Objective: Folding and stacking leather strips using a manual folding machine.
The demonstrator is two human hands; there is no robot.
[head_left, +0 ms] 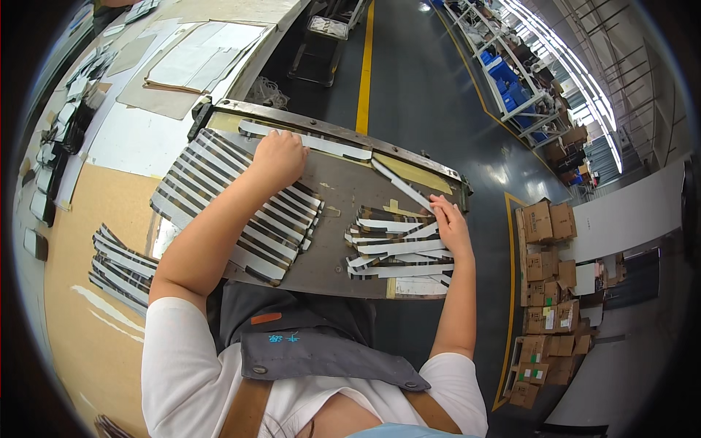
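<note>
My left hand (pixel 281 156) has curled fingers on a long white strip (pixel 339 148) along the far edge of a dark grey board (pixel 332 182). My right hand (pixel 450 221) pinches the near end of another white-and-dark strip (pixel 398 180), slanted toward the far edge. Left of centre, beneath my left forearm, many striped strips (pixel 193 171) lie side by side in a slanted row, partly hidden. A looser, crossed pile of strips (pixel 387 250) lies just left of my right hand.
More strips (pixel 117 266) lie on the tan worktop (pixel 87 204) at left, with paper sheets (pixel 197 58) beyond. A metal rail (pixel 328 130) edges the board. Past it are a trolley (pixel 314 62), a yellow-lined aisle, shelving (pixel 511 87) and stacked cardboard boxes (pixel 548 292) at right.
</note>
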